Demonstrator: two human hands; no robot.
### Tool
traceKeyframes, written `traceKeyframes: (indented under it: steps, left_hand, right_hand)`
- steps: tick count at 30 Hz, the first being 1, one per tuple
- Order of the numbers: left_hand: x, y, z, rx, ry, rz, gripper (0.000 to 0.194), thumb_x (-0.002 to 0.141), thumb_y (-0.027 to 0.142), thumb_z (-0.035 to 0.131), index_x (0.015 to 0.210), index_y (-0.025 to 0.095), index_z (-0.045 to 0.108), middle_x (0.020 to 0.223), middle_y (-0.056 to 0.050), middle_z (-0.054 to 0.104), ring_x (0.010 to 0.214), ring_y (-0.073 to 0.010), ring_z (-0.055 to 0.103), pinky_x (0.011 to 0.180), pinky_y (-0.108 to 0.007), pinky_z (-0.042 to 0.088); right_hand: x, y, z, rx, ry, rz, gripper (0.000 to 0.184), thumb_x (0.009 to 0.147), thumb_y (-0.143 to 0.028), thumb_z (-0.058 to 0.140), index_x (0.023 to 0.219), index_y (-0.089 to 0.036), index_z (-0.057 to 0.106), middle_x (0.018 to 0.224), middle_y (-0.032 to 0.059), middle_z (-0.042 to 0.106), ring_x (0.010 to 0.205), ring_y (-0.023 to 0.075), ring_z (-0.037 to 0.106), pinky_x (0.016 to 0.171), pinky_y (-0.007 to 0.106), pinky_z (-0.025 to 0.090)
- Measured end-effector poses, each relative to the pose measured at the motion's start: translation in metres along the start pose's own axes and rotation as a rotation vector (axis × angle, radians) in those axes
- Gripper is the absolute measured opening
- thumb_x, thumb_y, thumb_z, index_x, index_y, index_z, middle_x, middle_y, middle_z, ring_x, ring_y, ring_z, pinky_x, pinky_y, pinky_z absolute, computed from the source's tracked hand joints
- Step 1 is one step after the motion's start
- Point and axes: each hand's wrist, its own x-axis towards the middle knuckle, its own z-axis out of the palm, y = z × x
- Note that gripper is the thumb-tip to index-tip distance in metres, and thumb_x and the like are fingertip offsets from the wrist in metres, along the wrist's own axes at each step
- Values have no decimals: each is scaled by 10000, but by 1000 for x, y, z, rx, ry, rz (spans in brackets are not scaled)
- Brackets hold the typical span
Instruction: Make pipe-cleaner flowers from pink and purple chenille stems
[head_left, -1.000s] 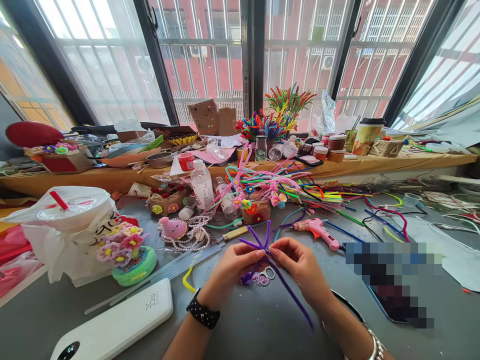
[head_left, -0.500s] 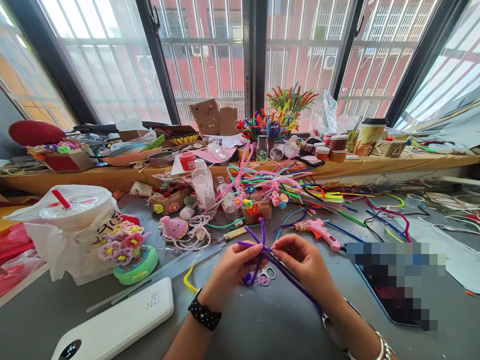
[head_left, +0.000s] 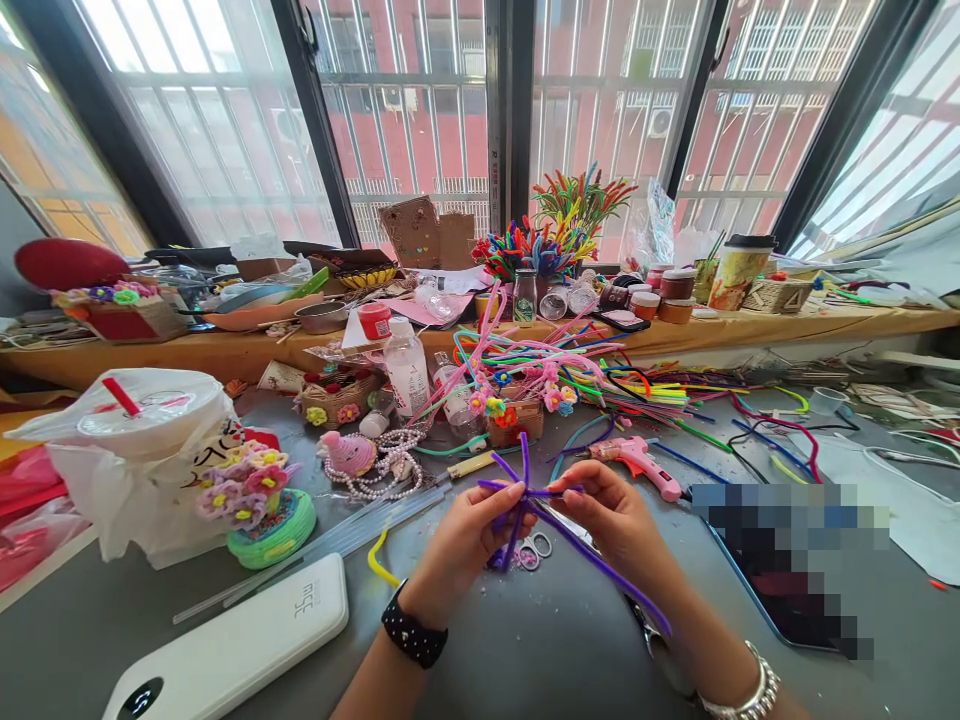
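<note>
Purple pipe cleaners (head_left: pixel 600 560) cross in a star shape between my hands, above the grey table. My left hand (head_left: pixel 480 520) pinches them near the crossing, with short ends sticking out up, left and down. My right hand (head_left: pixel 611 510) pinches one short end at the right between thumb and fingers. A long purple strand slants from the crossing down to the right, below my right hand. Beneath the hands lie scissors (head_left: pixel 534 550), partly hidden, with small purple scraps around their handles.
A pink glue gun (head_left: pixel 641 465) lies beyond my right hand, and a phone (head_left: pixel 772 570) to its right. On the left are a white power bank (head_left: pixel 240 640), a crocheted flower pot (head_left: pixel 270 525) and a bagged drink cup (head_left: pixel 142 440). Loose pipe cleaners (head_left: pixel 555 360) pile at the back.
My right hand has shifted from the crossing slightly right and now holds a short purple end. The long strand has swung clear of my right hand and shows its free end.
</note>
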Motion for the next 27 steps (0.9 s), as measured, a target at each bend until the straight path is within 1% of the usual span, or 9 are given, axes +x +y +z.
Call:
traceKeyframes:
  steps: [4,8,11,15,19,21,24,25,27]
  left_hand:
    - [-1,-1,2,38,15,13,143,599,222,687,650,100,633,545,-25,641,478,-85,582,455,-143,433]
    - [-3,-3,6,82,1,17,155,607,236,680,662,94,649,582,-45,660,490,-93,585,468,-154,440]
    - [-6,-3,11,120,-10,2,199,593,263,687,668,81,654,632,-76,678,513,-103,588,481,-162,445]
    - [-6,-5,12,126,12,-9,202,593,262,688,676,82,653,644,-78,680,521,-107,591,509,-173,456]
    - [-1,-8,7,79,35,27,175,609,249,680,688,97,649,614,-48,664,520,-102,597,524,-174,470]
    - [1,-11,5,62,48,41,163,609,246,681,682,104,645,605,-35,658,513,-100,600,530,-178,479]
    - [4,-13,3,69,43,47,161,624,249,669,697,108,643,619,-29,656,520,-100,607,538,-180,486]
    - [4,-13,3,76,41,50,164,626,250,668,700,106,642,620,-30,655,522,-103,608,533,-179,485]
    - [4,-14,4,83,42,51,172,624,252,668,704,102,640,618,-34,654,523,-106,610,525,-179,485]
  right_hand:
    - [1,4,-1,86,-60,-23,123,650,-243,669,729,-200,585,739,-9,657,768,118,593,754,236,428]
    - [2,5,0,108,-61,-33,126,655,-225,664,749,-206,583,687,-37,628,666,88,597,667,190,446]
    - [2,7,-1,70,-48,-43,147,637,-205,676,744,-219,576,670,-70,594,573,63,584,577,162,449]
    - [2,9,-5,-76,-1,-75,94,651,-193,662,707,-211,589,600,-61,604,567,75,586,560,164,454]
    - [1,6,-4,-235,20,-93,128,665,-194,647,783,-228,612,724,-24,641,690,108,599,658,205,469]
    - [0,4,-2,-344,20,-174,138,679,-186,630,808,-236,624,793,-8,627,746,121,588,690,220,467]
    - [-1,0,1,-542,21,-343,137,728,-177,572,828,-229,650,827,21,599,785,136,565,697,231,459]
    - [-1,0,1,-592,27,-376,148,741,-177,554,837,-229,654,829,27,596,787,139,561,697,235,457]
    - [-2,1,1,-633,49,-378,169,753,-186,539,875,-233,647,825,30,599,778,143,565,693,245,458]
